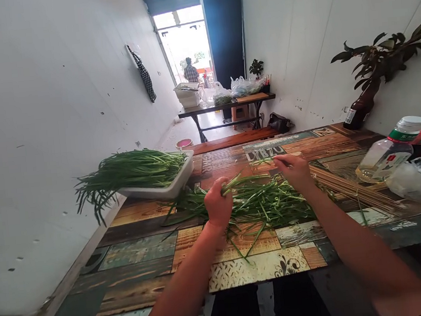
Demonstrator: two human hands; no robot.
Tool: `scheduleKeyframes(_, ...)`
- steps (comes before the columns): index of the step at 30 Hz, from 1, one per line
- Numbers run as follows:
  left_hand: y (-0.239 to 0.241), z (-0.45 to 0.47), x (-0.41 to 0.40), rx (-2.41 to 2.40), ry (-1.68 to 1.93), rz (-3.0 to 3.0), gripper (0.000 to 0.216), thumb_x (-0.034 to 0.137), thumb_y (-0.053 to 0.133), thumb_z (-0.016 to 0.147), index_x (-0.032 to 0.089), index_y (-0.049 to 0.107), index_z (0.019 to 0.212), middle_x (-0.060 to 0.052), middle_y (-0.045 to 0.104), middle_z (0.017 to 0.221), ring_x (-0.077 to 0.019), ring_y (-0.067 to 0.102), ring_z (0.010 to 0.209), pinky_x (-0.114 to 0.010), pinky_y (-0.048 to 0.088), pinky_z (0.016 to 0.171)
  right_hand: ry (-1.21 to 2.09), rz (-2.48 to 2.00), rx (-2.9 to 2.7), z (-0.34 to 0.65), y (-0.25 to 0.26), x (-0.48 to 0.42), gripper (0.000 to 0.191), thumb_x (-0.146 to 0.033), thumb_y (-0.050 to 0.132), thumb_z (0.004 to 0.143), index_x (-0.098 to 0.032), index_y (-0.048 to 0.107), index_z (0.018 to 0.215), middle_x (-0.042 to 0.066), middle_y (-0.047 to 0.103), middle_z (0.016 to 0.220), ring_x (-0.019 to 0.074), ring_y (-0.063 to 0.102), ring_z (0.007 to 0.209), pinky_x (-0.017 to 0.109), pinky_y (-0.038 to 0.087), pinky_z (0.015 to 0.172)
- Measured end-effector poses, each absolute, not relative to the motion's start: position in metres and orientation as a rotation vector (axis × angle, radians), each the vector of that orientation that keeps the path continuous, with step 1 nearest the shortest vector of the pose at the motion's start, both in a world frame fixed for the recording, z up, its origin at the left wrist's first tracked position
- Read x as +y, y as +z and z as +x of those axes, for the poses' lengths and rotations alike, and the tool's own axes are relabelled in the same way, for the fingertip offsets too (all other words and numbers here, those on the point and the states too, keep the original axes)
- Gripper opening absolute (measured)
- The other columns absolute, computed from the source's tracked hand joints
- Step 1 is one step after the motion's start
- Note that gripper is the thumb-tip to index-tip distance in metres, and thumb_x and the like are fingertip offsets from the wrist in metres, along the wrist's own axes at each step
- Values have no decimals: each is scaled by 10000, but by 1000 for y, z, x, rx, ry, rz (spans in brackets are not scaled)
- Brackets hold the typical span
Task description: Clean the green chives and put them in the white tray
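My left hand is closed around a small bunch of garlic chives, whose stalks point right over the table. To its right, my right hand has thumb and fingers pinched together. A few green bits show at those fingertips; whether they are pinched or lie behind on the table I cannot tell. Below both hands spreads a loose heap of chives. At the left, a white plastic tub holds a thick pile of long chives, their tips hanging over its side.
The patterned table meets the white wall at left. On the right lie thin wooden skewers, a plastic bottle, a crumpled clear bag and a brown bottle holding a plant. A bench and second table stand beyond; a person is outside.
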State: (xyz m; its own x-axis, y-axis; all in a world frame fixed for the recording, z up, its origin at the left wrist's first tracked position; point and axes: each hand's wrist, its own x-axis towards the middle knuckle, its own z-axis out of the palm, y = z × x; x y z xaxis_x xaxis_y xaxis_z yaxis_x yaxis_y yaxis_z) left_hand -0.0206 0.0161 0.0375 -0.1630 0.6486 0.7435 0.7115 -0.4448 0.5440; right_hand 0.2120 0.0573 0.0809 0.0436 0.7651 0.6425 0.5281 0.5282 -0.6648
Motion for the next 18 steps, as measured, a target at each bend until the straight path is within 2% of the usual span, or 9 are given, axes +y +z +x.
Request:
scheduleKeyframes(3, 41, -22, 15, -1536, -1592, -2157, 298, 172, 490, 851, 216, 610, 1121, -47, 666, 1037, -179, 604, 983, -303, 454, 901, 307, -997, -1808, 190, 82, 40, 216, -423, 566, 823, -274, 720, 799, 51, 696, 849, 217, 620, 840, 361, 491, 814)
scheduleKeyframes(6, 40, -21, 14, -1397, -1419, -2383, 366, 171, 484, 858, 242, 573, 1206, -57, 635, 1161, -195, 559, 1104, -352, 392, 1005, 390, -871, -1944, 173, 78, 29, 198, -395, 558, 833, -283, 720, 814, 53, 687, 851, 202, 613, 825, 355, 496, 804)
scheduleKeyframes(10, 35, -18, 16, -1329, -1338, -2530, 321, 135, 464, 827, 238, 621, 1087, -28, 699, 1018, -175, 627, 947, -381, 369, 1009, 444, -844, -1908, 161, 72, 23, 160, -351, 576, 815, -263, 706, 790, 58, 674, 842, 192, 608, 803, 344, 496, 784)
scheduleKeyframes(15, 30, -15, 18, -1360, -1399, -2485, 257, 127, 494, 797, 221, 621, 999, -18, 714, 951, -166, 644, 847, -375, 373, 970, 622, -958, -1735, 153, 69, 23, 108, -295, 589, 774, -245, 670, 725, 40, 652, 780, 184, 593, 772, 317, 502, 725)
scheduleKeyframes(18, 29, -13, 19, -1457, -1354, -2514, 164, 143, 512, 813, 215, 608, 924, -2, 708, 861, -158, 634, 789, -370, 369, 958, 778, -901, -1605, 149, 60, 28, 113, -320, 612, 758, -226, 672, 739, 47, 639, 918, 184, 586, 885, 295, 505, 733)
